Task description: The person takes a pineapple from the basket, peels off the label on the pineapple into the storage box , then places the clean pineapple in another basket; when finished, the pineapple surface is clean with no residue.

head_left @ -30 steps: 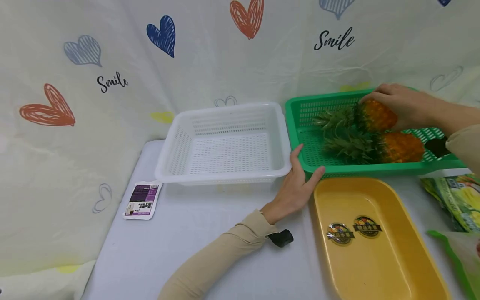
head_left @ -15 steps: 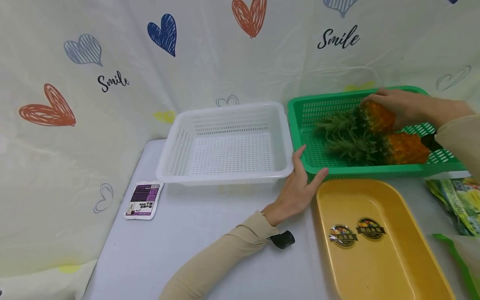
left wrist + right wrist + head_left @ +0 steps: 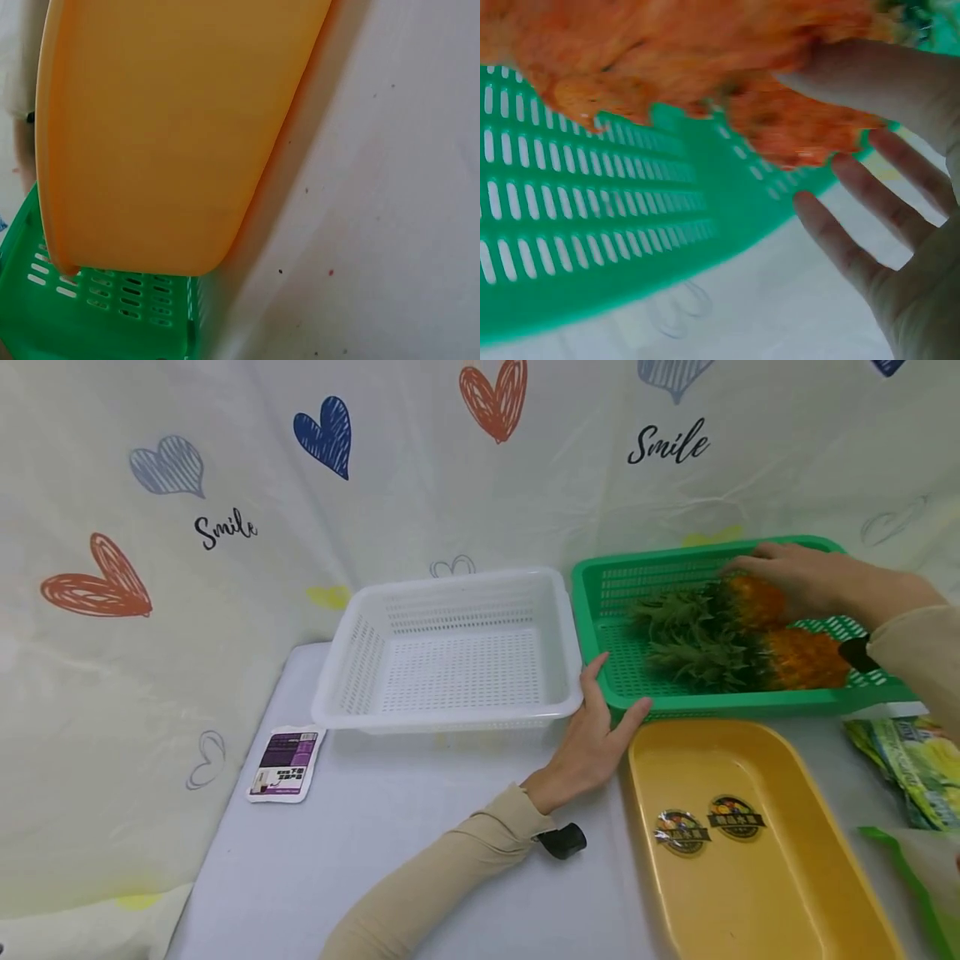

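Two orange-bodied pineapples with green leafy crowns lie side by side in the green slotted basket (image 3: 712,703). My right hand (image 3: 806,578) is over the back pineapple (image 3: 756,603). In the right wrist view its thumb touches orange fruit (image 3: 667,45), while the fingers (image 3: 840,236) are spread and nearly straight beside it. The front pineapple (image 3: 810,658) lies nearer the basket's front rim. My left hand (image 3: 583,752), fingers extended, rests at the corner where the white basket (image 3: 450,720) meets the green one. The left wrist view does not show the left hand.
A yellow tray (image 3: 787,868) with two round fruit stickers stands in front of the green basket. Printed green packets (image 3: 918,764) and a green-edged bag (image 3: 918,877) lie at right. A purple-and-white packet (image 3: 285,764) lies left. A patterned cloth (image 3: 405,485) hangs behind.
The right hand's fingers have loosened from the back pineapple, which has settled slightly lower beside the front one. The left hand has stayed at the baskets' corner.
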`<state>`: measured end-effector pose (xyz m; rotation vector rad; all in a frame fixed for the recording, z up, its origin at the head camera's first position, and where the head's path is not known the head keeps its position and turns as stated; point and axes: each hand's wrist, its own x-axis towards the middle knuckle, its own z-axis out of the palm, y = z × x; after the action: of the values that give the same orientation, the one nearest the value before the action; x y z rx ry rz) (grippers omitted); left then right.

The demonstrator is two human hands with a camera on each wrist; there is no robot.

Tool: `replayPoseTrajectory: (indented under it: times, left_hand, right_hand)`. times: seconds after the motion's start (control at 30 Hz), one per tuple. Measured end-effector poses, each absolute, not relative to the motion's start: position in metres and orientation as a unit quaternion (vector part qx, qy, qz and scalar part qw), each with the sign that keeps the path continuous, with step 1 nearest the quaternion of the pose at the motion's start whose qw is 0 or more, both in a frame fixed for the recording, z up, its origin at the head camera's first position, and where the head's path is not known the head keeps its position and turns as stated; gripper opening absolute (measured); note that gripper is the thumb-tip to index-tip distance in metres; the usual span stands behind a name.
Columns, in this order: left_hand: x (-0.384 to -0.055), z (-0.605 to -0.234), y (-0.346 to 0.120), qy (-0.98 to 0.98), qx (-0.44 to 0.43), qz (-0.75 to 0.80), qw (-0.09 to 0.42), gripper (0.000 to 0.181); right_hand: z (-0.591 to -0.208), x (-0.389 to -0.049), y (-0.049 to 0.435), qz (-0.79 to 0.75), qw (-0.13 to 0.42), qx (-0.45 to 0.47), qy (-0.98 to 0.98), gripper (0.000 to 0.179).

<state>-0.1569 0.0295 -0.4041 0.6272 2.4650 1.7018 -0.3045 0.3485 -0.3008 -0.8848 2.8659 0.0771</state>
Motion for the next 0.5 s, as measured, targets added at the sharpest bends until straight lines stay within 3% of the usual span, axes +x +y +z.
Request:
replayPoseTrajectory:
  times: [0.3,0.5]
  left_hand:
    - [-0.151,-0.41,0.023,0.801,0.205,0.562,0.015,0.064]
    - [-0.13,-0.395,0.007,0.81,0.192,0.546,0.095,0.068]
  right_hand:
    - [-0.281,-0.276,0.293,0.052,-0.007,-0.314,0.948,0.066]
    - [-0.284,-0.244,0.26,0.002,-0.075,-0.368,0.927,0.054]
